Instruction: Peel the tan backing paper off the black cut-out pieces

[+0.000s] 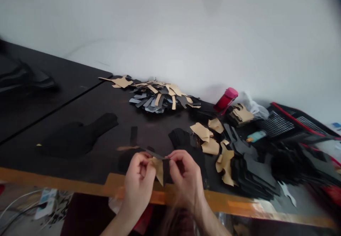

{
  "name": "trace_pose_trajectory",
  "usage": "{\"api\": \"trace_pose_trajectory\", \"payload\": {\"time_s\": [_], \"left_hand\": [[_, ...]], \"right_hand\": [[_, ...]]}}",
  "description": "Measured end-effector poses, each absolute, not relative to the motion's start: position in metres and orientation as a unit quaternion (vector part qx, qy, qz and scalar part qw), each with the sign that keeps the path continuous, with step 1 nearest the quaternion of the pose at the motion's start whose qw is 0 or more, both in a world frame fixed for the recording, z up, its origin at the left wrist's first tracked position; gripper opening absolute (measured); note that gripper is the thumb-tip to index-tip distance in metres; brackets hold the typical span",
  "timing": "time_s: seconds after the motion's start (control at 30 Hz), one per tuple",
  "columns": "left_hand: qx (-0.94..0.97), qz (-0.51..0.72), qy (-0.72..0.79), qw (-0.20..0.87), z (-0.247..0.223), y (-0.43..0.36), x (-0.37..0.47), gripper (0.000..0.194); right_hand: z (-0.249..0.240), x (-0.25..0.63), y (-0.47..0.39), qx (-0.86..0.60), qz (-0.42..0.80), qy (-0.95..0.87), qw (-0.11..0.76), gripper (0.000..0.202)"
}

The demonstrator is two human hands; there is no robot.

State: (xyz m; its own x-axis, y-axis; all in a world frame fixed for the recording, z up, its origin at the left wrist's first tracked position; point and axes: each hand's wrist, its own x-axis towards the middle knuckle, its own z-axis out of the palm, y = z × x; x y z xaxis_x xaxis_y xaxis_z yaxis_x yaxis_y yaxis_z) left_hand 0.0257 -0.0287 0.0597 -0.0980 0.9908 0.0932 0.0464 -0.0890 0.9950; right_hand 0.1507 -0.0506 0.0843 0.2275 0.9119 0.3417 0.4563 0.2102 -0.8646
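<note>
The small tan-and-dark piece [159, 170] is between the two hands, over the near edge of the worktop [98, 174], and both hands touch it, so neither is nearer to the piece as a whole. Its dark upper edge runs crosswise from the left hand [140, 181] to the right hand [188, 175], dipping slightly toward the right, while the rest hangs down toward the person. The tan face is nearer the left hand and narrows to a point at the bottom; the dark part hangs beside it, nearer the right hand. Whether this is one folded piece or two laid together, I cannot tell. The left fingers are closed in a pinch on its left end, thumb against forefinger; the right fingers pinch its upper right corner, the gap between thumb and forefinger all but gone, with the other fingers curled in. Beyond the left hand a short dark strip [134, 135] lies on the worktop, its long axis pointing away from the person, roughly across the line of the held edge. Dark cut pieces [181, 138] lie just beyond the right hand, and a curved tan piece [226, 163] lies farther to its right, apart from the fingers.
</note>
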Motion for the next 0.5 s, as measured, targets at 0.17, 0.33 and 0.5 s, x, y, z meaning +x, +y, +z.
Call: {"api": "trace_pose_trajectory", "payload": {"time_s": [0.17,0.33,0.5], "left_hand": [[0.59,0.493,0.502,0.396,0.071,-0.004,0.045,0.008],[0.669,0.418,0.513,0.339,0.094,0.031,0.092,0.012],[0.687,0.368,0.521,0.348,0.098,0.072,0.149,0.018]], "right_hand": [[0.093,0.203,-0.05,-0.61,0.346,-0.425,0.572,0.021],[0.099,0.267,-0.061,-0.619,0.329,-0.325,0.635,0.025],[0.108,0.359,-0.103,-0.672,0.213,-0.224,0.673,0.027]]}}
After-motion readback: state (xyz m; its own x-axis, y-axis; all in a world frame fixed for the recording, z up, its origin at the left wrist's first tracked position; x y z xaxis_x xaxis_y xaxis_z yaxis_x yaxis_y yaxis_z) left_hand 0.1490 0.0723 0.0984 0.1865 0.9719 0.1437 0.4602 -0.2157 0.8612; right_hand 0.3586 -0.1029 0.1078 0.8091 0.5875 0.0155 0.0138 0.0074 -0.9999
